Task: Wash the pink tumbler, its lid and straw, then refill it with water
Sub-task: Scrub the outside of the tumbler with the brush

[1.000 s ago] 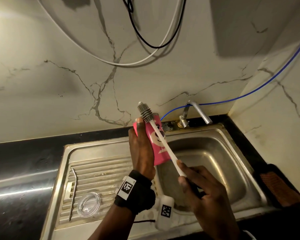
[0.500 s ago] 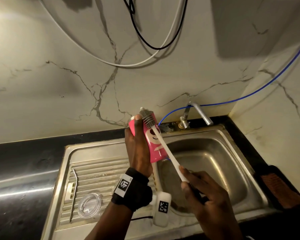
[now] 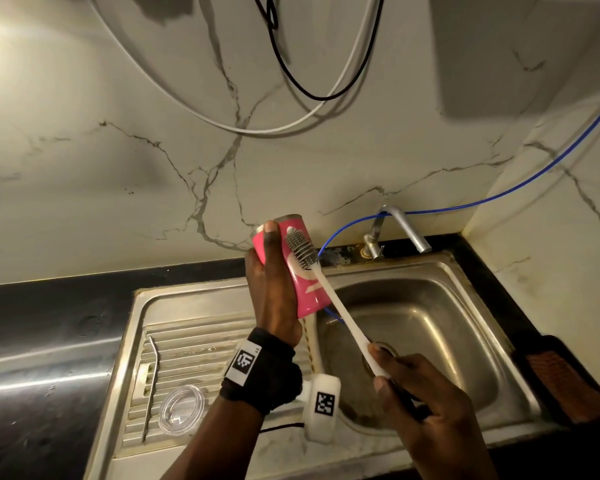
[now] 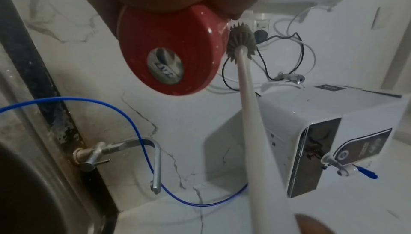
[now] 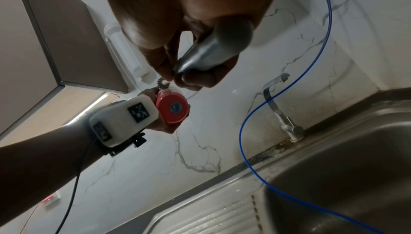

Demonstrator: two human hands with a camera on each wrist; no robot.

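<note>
My left hand [image 3: 272, 289] grips the pink tumbler [image 3: 300, 271] upright above the left rim of the sink basin, its base [image 4: 171, 62] facing the left wrist camera. My right hand [image 3: 426, 403] holds the handle of a long white bottle brush [image 3: 340, 313]. The brush's grey bristle head [image 3: 300, 247] lies against the tumbler's outer wall near the top. The clear lid [image 3: 182, 409] and the bent metal straw [image 3: 150, 382] lie on the drainboard at the left.
A steel sink basin [image 3: 430, 327] lies below my hands, with a steel tap [image 3: 400, 230] at the back and a thin blue hose [image 3: 499, 195] running past it. A white water purifier [image 4: 322, 132] hangs on the wall. An orange pad [image 3: 565, 379] lies on the right counter.
The brush head has slid down from above the tumbler's rim onto its outer side. The tumbler has shifted slightly left and higher in my left hand.
</note>
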